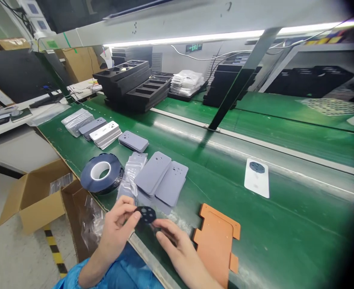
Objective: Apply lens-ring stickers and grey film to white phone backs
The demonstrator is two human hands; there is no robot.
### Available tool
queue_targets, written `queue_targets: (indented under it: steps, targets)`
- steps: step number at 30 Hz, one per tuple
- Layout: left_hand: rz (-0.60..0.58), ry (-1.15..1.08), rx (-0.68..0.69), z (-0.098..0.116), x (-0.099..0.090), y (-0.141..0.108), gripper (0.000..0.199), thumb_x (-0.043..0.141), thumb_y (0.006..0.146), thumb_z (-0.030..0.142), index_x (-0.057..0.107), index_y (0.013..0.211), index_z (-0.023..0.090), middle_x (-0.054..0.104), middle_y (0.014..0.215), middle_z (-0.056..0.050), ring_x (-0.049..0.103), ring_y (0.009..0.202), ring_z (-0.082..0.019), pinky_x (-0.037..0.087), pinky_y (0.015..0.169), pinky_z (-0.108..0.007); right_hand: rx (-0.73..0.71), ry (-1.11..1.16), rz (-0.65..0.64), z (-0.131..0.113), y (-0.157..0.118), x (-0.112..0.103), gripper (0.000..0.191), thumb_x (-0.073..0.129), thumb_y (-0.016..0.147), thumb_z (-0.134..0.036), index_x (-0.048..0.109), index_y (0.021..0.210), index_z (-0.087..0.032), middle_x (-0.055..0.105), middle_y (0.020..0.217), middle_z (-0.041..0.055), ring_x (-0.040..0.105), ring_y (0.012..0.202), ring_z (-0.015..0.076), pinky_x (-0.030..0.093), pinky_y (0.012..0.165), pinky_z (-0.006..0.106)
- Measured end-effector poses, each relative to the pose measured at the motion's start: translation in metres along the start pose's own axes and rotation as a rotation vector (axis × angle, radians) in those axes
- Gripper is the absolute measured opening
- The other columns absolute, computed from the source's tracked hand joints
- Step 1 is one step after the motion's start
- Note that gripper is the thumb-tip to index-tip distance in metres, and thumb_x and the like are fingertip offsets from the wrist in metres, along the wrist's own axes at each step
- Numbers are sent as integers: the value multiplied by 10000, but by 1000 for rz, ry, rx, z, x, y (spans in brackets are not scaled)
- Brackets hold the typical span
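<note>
My left hand (121,220) pinches the left edge of a round black camera lens cover (147,214) with several holes in it. At the cover's lower right edge, the thumb and forefinger of my right hand (177,245) are closed on it; a small dark bit shows between them, and I cannot make out if it is part of the cover. An orange fixture plate (214,245) lies beside my right hand, partly behind the forearm. Just beyond my hands are grey-violet phone back panels (153,172) in stacks and clear plastic sleeves (131,172).
A roll of dark blue tape (101,173) sits at the bench's left edge, above an open cardboard box (41,196). A white phone panel with a black round cover (257,178) lies to the right. Black trays (147,94) stand at the back, near a slanted post (234,90).
</note>
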State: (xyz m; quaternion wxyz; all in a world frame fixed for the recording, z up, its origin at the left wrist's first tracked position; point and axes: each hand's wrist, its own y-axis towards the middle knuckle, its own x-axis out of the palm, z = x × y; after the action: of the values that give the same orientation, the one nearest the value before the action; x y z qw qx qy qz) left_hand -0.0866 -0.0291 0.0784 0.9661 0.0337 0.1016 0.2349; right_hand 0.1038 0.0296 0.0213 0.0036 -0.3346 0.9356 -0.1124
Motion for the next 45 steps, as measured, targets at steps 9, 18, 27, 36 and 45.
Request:
queue_targets:
  steps: [9, 18, 27, 36, 45]
  targets:
    - [-509, -47, -314, -10, 87, -10, 361, 653, 902, 524, 667, 796, 179, 528, 600, 19, 467, 471, -104, 389, 461, -224, -116, -68, 552, 10, -48, -68, 346, 783, 806, -509, 783, 998, -221, 735, 772, 60, 702, 764, 226, 606, 789, 351]
    - [-510, 207, 35, -49, 141, 1, 206, 598, 920, 217, 722, 1083, 194, 699, 975, -64, 590, 656, -129, 483, 575, -233, -101, -371, 841, 30, -55, -110, 289, 616, 890, -430, 781, 1021, -232, 627, 739, 6, 540, 651, 172, 494, 646, 293]
    - [-642, 393, 327, -57, 149, -4, 364, 565, 945, 174, 616, 1303, 215, 652, 1225, -122, 696, 1071, -249, 589, 940, -362, -59, -529, 809, 48, -54, -114, 286, 530, 966, -353, 731, 1134, -239, 576, 750, -3, 510, 683, 182, 463, 711, 325]
    - [-662, 618, 495, -60, 151, -5, 450, 534, 987, 246, 526, 1436, 215, 625, 1255, -132, 705, 1025, -255, 637, 825, -368, -92, -583, 835, 47, -56, -112, 257, 533, 976, -325, 713, 1139, -244, 606, 756, -8, 528, 665, 172, 477, 685, 317]
    - [-620, 667, 534, -61, 152, -8, 423, 526, 1000, 278, 550, 1417, 219, 616, 1216, -125, 713, 906, -227, 647, 755, -357, -219, -846, 804, 54, -57, -115, 265, 550, 976, -243, 729, 1170, -223, 593, 805, 1, 590, 709, 171, 447, 733, 347]
